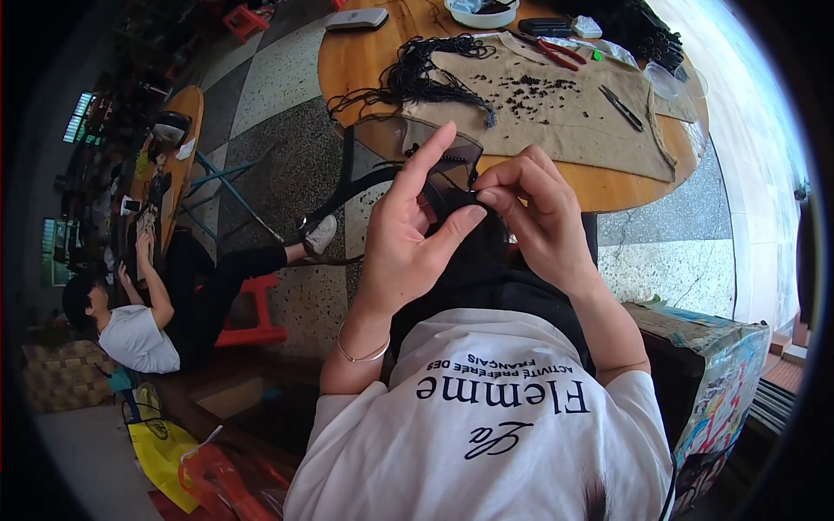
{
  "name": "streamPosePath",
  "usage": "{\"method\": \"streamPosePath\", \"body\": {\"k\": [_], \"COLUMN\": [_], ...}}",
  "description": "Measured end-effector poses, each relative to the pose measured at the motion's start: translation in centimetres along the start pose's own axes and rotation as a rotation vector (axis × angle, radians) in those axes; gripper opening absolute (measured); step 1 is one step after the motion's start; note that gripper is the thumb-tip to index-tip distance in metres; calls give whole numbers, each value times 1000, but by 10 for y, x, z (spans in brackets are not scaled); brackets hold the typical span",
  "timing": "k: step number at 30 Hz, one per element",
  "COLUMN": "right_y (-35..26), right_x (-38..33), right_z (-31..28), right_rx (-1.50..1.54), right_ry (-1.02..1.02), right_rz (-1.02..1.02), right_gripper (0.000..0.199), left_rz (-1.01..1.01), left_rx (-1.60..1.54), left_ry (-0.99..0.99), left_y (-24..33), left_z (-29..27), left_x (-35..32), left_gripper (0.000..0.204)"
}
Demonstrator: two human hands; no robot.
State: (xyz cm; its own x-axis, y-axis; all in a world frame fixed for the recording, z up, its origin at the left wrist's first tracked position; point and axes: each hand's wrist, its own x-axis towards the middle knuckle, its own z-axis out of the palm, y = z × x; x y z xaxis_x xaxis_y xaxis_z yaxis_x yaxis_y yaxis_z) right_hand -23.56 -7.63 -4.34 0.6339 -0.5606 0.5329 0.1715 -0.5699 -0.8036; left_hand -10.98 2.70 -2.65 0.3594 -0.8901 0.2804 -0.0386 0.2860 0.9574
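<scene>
A dark see-through piece with black edging point(452, 143) hangs in front of me, between my lap and the table. A black strap point(352, 193) runs from it toward the left. My left hand point(413, 221) holds the piece, index finger pointing up, thumb reaching right along its lower part; the other fingers are mostly hidden. Close by on the right, my right hand point(534, 204) pinches thumb and index finger together at the piece's right edge. What sits in that pinch is too small to make out.
The round wooden table point(365, 65) carries a tan cloth point(556, 139) with scattered small black bits point(534, 91), black cords point(417, 74), red-handled pliers point(560, 54), tweezers point(621, 107) and a white bowl point(482, 16). A person point(143, 330) works at another table to the left. A covered box point(708, 356) stands at my right.
</scene>
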Motion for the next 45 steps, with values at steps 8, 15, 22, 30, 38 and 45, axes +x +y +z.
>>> {"method": "streamPosePath", "body": {"k": [8, 15, 22, 30, 38, 45], "right_y": [10, 17, 16, 18, 19, 18], "right_x": [-3, -11, -17, -16, -17, -19], "right_z": [-1, 4, 6, 1, -2, 1], "right_rx": [223, 329, 523, 444, 491, 545], "right_ry": [-83, -47, -22, -58, -99, -92], "right_rz": [217, 310, 468, 373, 367, 371], "right_gripper": [6, 5, 5, 6, 7, 9], "left_rz": [-164, -214, -222, -201, -257, -279], "left_rx": [-74, 66, 15, -96, -134, -187], "left_ry": [-43, -79, -66, -47, -88, -100], "left_y": [3, 2, -1, 0, 3, 3], "left_z": [-3, -2, 5, 6, 4, 2], "left_x": [3, 5, 5, 4, 5, 3], "left_gripper": [65, 66, 66, 67, 66, 66]}}
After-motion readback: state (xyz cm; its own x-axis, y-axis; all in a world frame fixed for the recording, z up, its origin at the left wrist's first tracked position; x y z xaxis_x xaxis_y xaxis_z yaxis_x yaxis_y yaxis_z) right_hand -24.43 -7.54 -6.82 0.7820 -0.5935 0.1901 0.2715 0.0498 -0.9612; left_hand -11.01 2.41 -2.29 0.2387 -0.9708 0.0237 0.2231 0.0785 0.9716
